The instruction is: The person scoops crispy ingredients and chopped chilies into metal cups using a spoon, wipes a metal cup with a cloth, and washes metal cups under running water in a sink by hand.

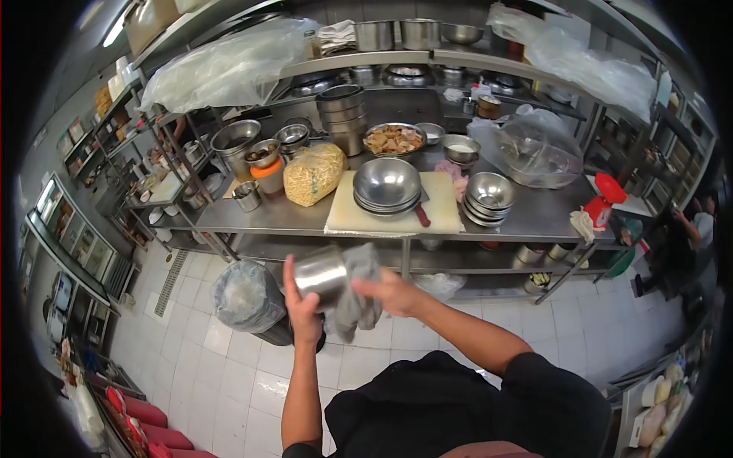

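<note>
My left hand [302,307] is wrapped round the base end of a shiny steel container [321,276], held tilted on its side in front of me. In my right hand [395,293] is a grey cloth [357,309], bunched against the container's other end. The cloth hides that end, so I cannot tell how far it reaches inside. Beyond my hands, a stack of steel bowls [387,180] sits on a pale cutting board [345,210]. A knife [422,216] with a dark red handle lies beside the stack. More stacked bowls [491,191] stand to the right.
On the steel table [282,220] are a bag of yellowish pieces [314,174], tall stacked pots [342,114], a bowl of brown pieces [394,139], a plastic-covered bowl [538,149] and a red scale [605,200]. A lined bin [246,296] stands below left. Shelves hang above the table.
</note>
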### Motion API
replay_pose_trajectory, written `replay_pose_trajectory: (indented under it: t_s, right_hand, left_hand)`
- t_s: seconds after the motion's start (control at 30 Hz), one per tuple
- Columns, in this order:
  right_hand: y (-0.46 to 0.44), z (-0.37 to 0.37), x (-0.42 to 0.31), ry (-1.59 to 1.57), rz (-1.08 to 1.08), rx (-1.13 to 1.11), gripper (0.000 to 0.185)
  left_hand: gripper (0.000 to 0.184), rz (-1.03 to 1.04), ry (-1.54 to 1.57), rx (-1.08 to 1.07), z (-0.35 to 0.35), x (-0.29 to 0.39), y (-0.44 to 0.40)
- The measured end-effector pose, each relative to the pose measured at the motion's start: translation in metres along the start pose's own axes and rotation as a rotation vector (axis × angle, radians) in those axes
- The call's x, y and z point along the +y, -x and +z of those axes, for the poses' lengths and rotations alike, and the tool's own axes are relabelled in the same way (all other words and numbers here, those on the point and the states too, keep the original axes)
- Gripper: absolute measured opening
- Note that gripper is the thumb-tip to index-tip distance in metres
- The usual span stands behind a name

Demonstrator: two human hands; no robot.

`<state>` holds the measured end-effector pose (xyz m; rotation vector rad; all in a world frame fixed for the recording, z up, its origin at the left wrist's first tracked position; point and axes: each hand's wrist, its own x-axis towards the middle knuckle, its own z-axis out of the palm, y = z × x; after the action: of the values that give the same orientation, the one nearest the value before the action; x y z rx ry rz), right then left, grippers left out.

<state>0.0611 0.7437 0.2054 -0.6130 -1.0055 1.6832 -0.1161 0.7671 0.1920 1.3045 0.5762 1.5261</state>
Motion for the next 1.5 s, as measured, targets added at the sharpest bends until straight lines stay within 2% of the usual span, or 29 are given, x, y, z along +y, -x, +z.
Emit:
replay_pose_trajectory:
  t_s: [0.03,0.07,0.13,0.2,0.23,0.27,0.33,0.4,0.43,0.5,0.57,0.6,0.67,0.7,0.73,0.8,0.83,0.87,0.9,0.97,1.0,1.1,1.17,1.23,1.27,1.37,1.47,1.5]
  right_hand:
    - [0.003,0.020,-0.010,0.232,-0.080,-0.074,0.042]
    - [0.005,0.027,-0.015,0.214,-0.063,-0.155,0.046]
    - [0.003,0.028,-0.009,0.133,-0.046,0.001,0.044]
    - [0.000,0.026,-0.012,-0.093,0.036,0.016,0.042]
    - [-0.003,0.022,-0.018,-0.199,0.078,0.025,0.041]
    - [-0.005,0.020,-0.024,-0.250,0.068,0.025,0.037]
    - [-0.006,0.029,-0.045,-0.298,0.009,0.025,0.035]
    - [-0.016,0.032,-0.042,-0.325,-0.054,0.035,0.031]
    - [-0.019,0.034,-0.040,-0.348,-0.051,0.040,0.030]
    - [-0.021,0.050,-0.044,-0.311,-0.133,0.039,0.029]
    - [-0.026,0.044,-0.037,-0.248,-0.132,0.120,0.030]
    - [-0.026,0.042,-0.032,-0.227,-0.112,0.161,0.031]
    - [-0.016,0.037,-0.044,-0.058,-0.129,0.252,0.033]
    - [-0.022,0.028,-0.042,0.112,-0.322,0.284,0.032]
    - [-0.024,0.020,-0.034,0.284,-0.514,0.315,0.031]
    - [-0.016,0.011,-0.013,0.547,-0.412,0.380,0.031]
    - [-0.014,0.008,-0.002,0.684,-0.365,0.401,0.032]
    - [-0.013,0.008,0.013,0.793,-0.419,0.362,0.031]
    - [-0.009,0.008,0.029,0.898,-0.475,0.322,0.030]
    - [-0.002,0.006,0.048,1.081,-0.549,0.304,0.027]
    - [0.001,0.004,0.051,1.132,-0.458,0.250,0.025]
    - [0.009,-0.002,0.052,1.198,-0.247,0.153,0.021]
    - [0.015,-0.001,0.050,1.156,-0.179,0.135,0.019]
    - [0.023,-0.005,0.050,1.126,-0.084,0.150,0.031]
    - [0.029,-0.007,0.051,1.111,-0.036,0.161,0.038]
    - [0.037,-0.011,0.056,0.938,-0.013,0.144,0.038]
    - [0.035,-0.002,0.056,0.570,0.014,0.206,0.037]
    - [0.032,0.004,0.052,0.557,-0.037,0.190,0.038]
  left_hand:
    - [0.094,-0.066,-0.005,-0.137,0.003,-0.004,0.004]
    - [0.094,-0.168,0.161,-0.186,0.004,-0.014,0.009]
    - [0.093,-0.283,0.205,-0.158,-0.013,-0.049,0.024]
    - [0.092,-0.220,0.291,-0.151,-0.028,-0.082,0.045]
    - [0.095,-0.245,0.183,-0.124,-0.026,-0.088,0.053]
    - [0.083,-0.399,0.122,0.082,-0.033,-0.115,0.077]
    - [0.074,-0.652,0.236,0.066,-0.028,-0.148,0.114]
    - [0.068,-0.840,0.400,-0.128,0.018,-0.130,0.119]
    - [0.064,-0.875,0.659,-0.195,0.032,-0.129,0.115]
    - [0.057,-0.896,1.173,-0.335,0.052,-0.126,0.091]
    - [0.049,-0.763,1.265,-0.038,0.062,-0.115,0.063]
    - [0.047,-0.562,1.092,0.072,0.050,-0.125,0.055]
    - [0.045,-0.518,1.220,0.253,0.048,-0.054,0.034]
    - [0.045,-0.562,1.137,0.400,0.036,-0.047,0.032]
    - [0.047,-0.578,1.061,0.407,0.026,-0.040,0.029]
    - [0.054,-0.509,0.988,0.262,0.021,-0.016,0.013]
    - [0.054,-0.413,0.879,0.278,0.025,-0.008,0.009]
    - [0.054,-0.323,0.765,0.290,0.035,-0.003,0.006]
    - [0.055,-0.225,0.392,0.336,0.057,-0.001,0.006]
    - [0.052,0.019,-0.607,0.262,0.062,-0.022,0.008]
    - [0.049,0.066,-0.743,0.281,0.065,-0.026,0.013]
    - [0.036,0.280,-0.932,0.127,0.049,-0.037,0.010]
    - [0.029,0.200,-0.847,0.045,0.043,-0.036,0.008]
    - [0.027,0.103,-0.792,0.030,0.040,-0.026,0.001]
    - [0.027,-0.008,-0.717,-0.023,0.034,-0.025,-0.002]
    - [0.032,-0.320,-0.393,-0.168,0.010,-0.034,-0.005]
    - [0.036,-0.549,0.184,0.030,-0.001,-0.039,0.001]
    - [0.042,-0.797,0.329,0.141,0.001,-0.035,0.010]
